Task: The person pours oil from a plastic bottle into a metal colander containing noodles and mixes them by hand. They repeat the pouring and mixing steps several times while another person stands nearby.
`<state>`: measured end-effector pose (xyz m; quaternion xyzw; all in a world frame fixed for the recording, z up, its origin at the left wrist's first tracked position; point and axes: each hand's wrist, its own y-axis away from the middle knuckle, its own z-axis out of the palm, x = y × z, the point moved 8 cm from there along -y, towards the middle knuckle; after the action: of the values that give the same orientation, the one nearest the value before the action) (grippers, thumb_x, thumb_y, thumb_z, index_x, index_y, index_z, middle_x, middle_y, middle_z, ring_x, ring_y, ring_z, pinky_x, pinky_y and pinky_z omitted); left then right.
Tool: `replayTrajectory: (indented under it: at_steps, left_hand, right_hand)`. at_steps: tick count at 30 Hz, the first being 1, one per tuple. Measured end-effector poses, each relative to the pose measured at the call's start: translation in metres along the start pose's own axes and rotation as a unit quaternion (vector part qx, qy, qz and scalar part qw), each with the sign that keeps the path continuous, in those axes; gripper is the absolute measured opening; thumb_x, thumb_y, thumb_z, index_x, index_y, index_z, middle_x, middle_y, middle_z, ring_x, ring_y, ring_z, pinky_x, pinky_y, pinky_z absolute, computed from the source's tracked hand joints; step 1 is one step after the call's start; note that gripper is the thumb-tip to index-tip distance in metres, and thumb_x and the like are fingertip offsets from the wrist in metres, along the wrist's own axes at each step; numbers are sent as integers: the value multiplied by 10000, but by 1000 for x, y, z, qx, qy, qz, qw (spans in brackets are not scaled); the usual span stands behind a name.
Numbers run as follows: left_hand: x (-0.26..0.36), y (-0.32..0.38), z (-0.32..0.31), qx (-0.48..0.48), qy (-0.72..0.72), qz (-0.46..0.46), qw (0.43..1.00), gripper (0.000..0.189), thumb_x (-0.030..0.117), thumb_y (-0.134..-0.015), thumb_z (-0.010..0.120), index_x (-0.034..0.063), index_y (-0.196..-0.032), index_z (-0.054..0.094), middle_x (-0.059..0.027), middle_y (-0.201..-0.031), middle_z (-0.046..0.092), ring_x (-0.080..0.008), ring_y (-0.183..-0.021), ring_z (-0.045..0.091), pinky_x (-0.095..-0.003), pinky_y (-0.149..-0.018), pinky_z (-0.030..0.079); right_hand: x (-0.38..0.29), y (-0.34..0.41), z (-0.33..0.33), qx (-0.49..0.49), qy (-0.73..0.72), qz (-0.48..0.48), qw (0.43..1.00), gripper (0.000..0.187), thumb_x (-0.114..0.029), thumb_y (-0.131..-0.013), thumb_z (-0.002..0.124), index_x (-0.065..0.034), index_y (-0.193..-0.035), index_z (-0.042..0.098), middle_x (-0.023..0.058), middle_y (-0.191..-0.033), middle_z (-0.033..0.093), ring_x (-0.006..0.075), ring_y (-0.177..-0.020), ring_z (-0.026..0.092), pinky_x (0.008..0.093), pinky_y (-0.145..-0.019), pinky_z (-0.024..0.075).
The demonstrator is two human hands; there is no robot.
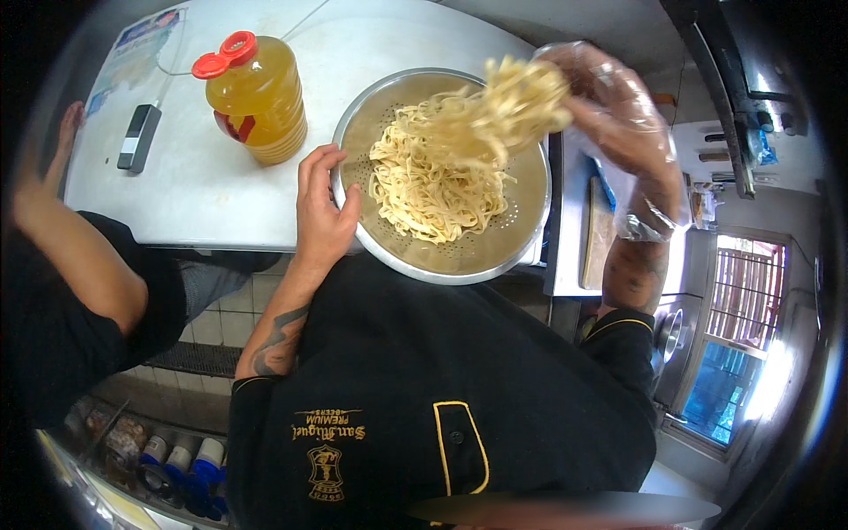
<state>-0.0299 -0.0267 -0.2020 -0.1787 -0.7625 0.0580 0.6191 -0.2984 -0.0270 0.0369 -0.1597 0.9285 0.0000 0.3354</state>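
Observation:
My left hand point(328, 209) is bare and grips the left rim of a wide metal colander point(477, 255), with the thumb inside the rim. A heap of pale flat noodles point(437, 199) lies in the colander. Above its far right side, my right hand point(613, 109) wears a clear plastic glove and holds up a bunch of the same noodles point(523, 109), blurred by motion. Loose strands hang from this bunch over the heap. The colander is tilted towards me at the table's front edge.
A bottle of yellow cooking oil point(265, 99), its red cap flipped back, stands left of the colander on the white table point(212, 205). Further left lies a small black device point(139, 139). Another person's arm point(79, 258) is at the left. A wooden board point(598, 232) lies on the right counter.

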Motion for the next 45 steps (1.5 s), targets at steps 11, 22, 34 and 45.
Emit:
replayTrajectory:
  at_steps: [11, 22, 34, 45]
  left_hand:
    - [-3, 0, 2, -8, -23, -6, 1000, 429, -14, -859, 657, -21, -1281, 586, -213, -1379, 534, -379, -1282, 561, -429, -1094, 478]
    - [-2, 1, 1, -1, -5, -2, 1000, 433, -14, -853, 653, -8, -1282, 593, -207, -1377, 535, -374, -1281, 562, -429, -1095, 474]
    - [1, -1, 1, -5, -2, 13, 1000, 420, 7, -866, 644, -10, -1283, 593, -205, -1376, 532, -375, -1289, 555, -437, -1103, 469]
    - [2, -1, 2, -15, -20, 13, 1000, 414, -5, -867, 639, -31, -1277, 583, -224, -1381, 519, -394, -1302, 537, -448, -1129, 441]
  right_hand:
    - [50, -17, 56, -22, 73, 31, 997, 216, -178, -964, 702, -54, -1137, 737, 131, -1065, 762, 239, -960, 747, 389, -883, 607]
    - [63, -7, 145, -200, 154, 89, 963, 509, 53, -804, 681, -89, -1292, 662, 162, -1183, 725, 301, -1133, 705, 417, -941, 591]
    - [-26, 6, -26, 93, -17, -24, 995, 376, -71, -976, 682, -61, -1350, 650, 113, -1321, 691, 245, -1212, 667, 378, -1004, 609]
    - [46, 7, -5, 76, -17, 88, 993, 280, -31, -934, 718, -48, -1213, 718, 103, -1154, 747, 174, -1030, 708, 322, -950, 585]
